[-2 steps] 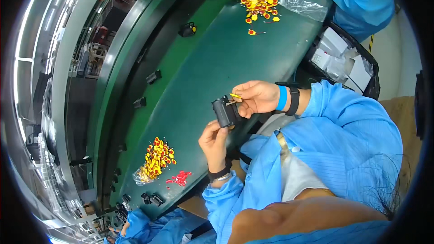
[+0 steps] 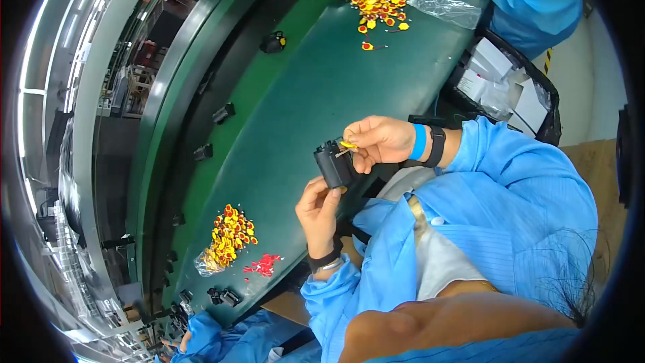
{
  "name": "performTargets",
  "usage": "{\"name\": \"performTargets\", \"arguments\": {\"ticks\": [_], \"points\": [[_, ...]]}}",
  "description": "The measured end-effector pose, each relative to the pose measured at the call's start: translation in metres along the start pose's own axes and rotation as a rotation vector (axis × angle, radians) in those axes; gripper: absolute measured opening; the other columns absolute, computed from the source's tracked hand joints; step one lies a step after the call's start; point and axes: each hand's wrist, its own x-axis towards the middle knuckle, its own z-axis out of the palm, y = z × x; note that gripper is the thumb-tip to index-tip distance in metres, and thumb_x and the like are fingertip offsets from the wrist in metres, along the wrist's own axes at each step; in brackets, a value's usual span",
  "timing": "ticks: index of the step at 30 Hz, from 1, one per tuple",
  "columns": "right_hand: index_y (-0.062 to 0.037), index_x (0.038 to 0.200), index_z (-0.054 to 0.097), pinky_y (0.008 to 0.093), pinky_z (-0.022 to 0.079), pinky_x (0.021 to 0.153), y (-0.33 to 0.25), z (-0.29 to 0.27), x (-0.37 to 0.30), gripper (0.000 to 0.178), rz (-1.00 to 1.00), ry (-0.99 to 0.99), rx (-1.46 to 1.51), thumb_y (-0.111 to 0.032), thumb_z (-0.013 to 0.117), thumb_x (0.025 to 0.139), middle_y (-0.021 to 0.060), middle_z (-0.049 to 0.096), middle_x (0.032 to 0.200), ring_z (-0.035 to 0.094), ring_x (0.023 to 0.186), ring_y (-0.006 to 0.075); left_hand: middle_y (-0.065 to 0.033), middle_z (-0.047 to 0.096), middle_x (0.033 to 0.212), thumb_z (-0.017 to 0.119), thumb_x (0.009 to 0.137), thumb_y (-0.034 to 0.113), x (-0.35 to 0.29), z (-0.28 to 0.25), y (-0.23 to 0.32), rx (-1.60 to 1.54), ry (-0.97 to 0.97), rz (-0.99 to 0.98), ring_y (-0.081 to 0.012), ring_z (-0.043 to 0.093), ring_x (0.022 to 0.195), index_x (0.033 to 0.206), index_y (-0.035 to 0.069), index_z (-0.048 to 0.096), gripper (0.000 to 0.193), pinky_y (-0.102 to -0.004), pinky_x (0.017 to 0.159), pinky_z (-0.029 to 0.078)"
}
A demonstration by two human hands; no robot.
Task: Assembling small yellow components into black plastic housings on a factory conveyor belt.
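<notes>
My left hand (image 2: 319, 207) grips the lower end of a small black camera-shaped device (image 2: 334, 167), thumb and fingers on either side, and holds it above the green table. At the device's upper right side, my right hand (image 2: 381, 140) pinches a small yellow tag (image 2: 347, 145) between thumb and fingers. A thin pale strip, apparently the tag's cord, runs from it to the device's edge. Whether it passes through a loop there is too small to tell.
On the green table (image 2: 295, 121) lie a far pile (image 2: 379, 3) and a near-left pile (image 2: 230, 232) of yellow-and-red tags, red pieces (image 2: 263, 265) and a clear bag (image 2: 443, 7). Black devices (image 2: 224, 113) sit on the green belt. A lined bin (image 2: 554, 107) stands right; co-workers sit at both ends.
The yellow tag has turned slightly and shows more of its face. My right hand has shifted a little to the left; the table and piles appear slightly further left in view.
</notes>
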Motion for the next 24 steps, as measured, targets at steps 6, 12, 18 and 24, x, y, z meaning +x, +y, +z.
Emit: {"name": "performTargets", "arguments": {"ticks": [6,12,18,24], "points": [[-0.0006,0.092,0.057,0.027,0.055,0.068,-0.008,0.009,-0.02,0.018,-0.031,0.071,-0.423,-0.019,0.057,0.092,0.0061,0.063,0.087,0.067,0.078,0.0158,-0.0147,0.057,0.116,0.064,0.082,0.0,0.003,0.014,0.028,-0.089,-0.001,-0.148,-0.0122,0.061,0.08,0.124,-0.006,0.05,0.044,-0.0204,0.064,0.05],[-0.0023,0.086,0.059,0.0236,0.05,0.069,0.004,0.01,-0.018,0.015,-0.042,-0.007,-0.674,-0.016,0.058,0.091,0.0058,0.061,0.091,0.063,0.079,0.0108,-0.0077,0.064,0.087,0.066,0.082,0.002,0.003,0.021,0.015,-0.263,0.075,-0.283,-0.0071,0.056,0.058,0.103,-0.002,0.058,0.023,-0.0153,0.044,0.04],[-0.0041,0.075,0.058,0.0322,0.041,0.087,-0.013,0.023,-0.023,0.015,-0.191,0.084,-0.996,-0.015,0.064,0.085,0.0137,0.05,0.122,0.052,0.102,0.0179,-0.0061,0.064,0.078,0.065,0.083,0.001,-0.002,0.032,0.009,-0.257,0.2,-0.198,-0.0103,0.06,0.058,0.095,0.0,0.058,0.014,-0.0184,0.047,0.046],[-0.0043,0.072,0.061,0.0316,0.043,0.08,-0.002,0.033,-0.012,0.016,-0.417,0.234,-1.165,-0.016,0.069,0.079,0.016,0.061,0.106,0.055,0.101,0.0191,-0.0069,0.061,0.087,0.065,0.083,-0.002,-0.008,0.037,0.007,-0.112,0.26,-0.102,-0.0128,0.063,0.066,0.092,-0.002,0.057,0.013,-0.02,0.053,0.05]]}}
